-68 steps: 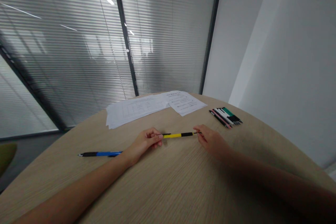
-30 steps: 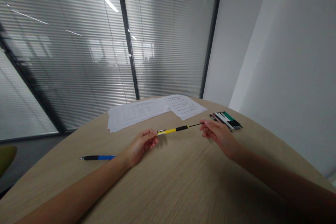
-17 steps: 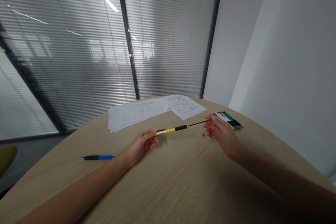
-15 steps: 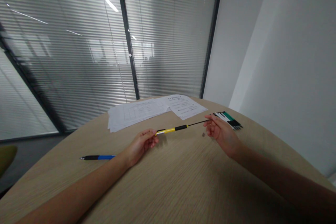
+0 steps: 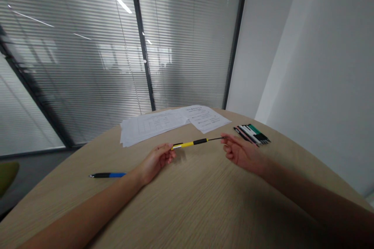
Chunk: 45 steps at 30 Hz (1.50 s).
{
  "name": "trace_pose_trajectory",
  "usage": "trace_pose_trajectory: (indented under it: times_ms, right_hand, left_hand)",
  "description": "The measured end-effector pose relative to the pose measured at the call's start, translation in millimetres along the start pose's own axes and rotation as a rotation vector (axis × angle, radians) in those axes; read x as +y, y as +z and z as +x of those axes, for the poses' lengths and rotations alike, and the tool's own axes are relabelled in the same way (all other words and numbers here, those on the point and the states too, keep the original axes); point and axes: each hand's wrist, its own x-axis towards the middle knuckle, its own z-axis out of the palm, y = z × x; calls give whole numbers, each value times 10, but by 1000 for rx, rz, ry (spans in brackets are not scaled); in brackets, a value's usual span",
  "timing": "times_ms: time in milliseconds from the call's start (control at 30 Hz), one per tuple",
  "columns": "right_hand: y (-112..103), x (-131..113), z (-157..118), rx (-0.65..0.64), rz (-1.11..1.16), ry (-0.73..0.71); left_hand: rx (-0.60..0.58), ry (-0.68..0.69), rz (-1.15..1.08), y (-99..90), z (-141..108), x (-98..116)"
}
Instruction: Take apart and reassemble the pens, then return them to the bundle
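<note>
My left hand [image 5: 159, 159] is closed on the clip end of a yellow pen [image 5: 188, 144] with a black grip, held level above the table. From the grip's open front end sticks a thin dark pen refill [image 5: 215, 138]. Its outer end is pinched between the fingertips of my right hand [image 5: 241, 151]. Under my left forearm, partly hidden by it, lies a blue pen [image 5: 117, 175] with a black grip.
Several pens [image 5: 253, 135] lie side by side beyond my right hand. Printed paper sheets [image 5: 157, 122] are spread at the far side of the wooden table [image 5: 187, 210]. A glass partition with blinds [image 5: 189, 46] stands behind, a white wall [image 5: 321, 85] to the right.
My right hand has moved left toward the pen, and less of the refill shows outside the barrel. A small cone-shaped piece seen under my right hand is now hidden. The left hand stays nearly still.
</note>
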Motion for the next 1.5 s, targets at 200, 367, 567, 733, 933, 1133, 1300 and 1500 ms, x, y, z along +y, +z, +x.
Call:
trace_pose_trajectory:
  times_ms: [200,367,567,733,933,1133,1300,1500]
  right_hand:
    - [3,13,2,106,-136,-127]
    - [65,-37,-50,322,-517,-377]
    - [107,-121,-107,445,-741,-518]
    - [69,-107,-107,484,-720,-512]
    - [70,-122,-102,446,-699,-598]
    - [-37,-113,-10,374,-1028,-599]
    - [-140,53,61,123,-1463,-707]
    - [-307,191,143,88,-1706,-817]
  left_hand:
    - [-4,-28,-14,-12,5,4]
    - [12,-30,-11,-13,10,3]
    - [19,-24,-17,-16,10,6]
    - [31,-28,-25,-23,14,1]
    - [36,-24,-19,-14,7,7]
    - [47,-36,-33,-21,17,13]
    - [35,-43,-62,-27,19,3]
    - [21,-47,-60,-26,8,1]
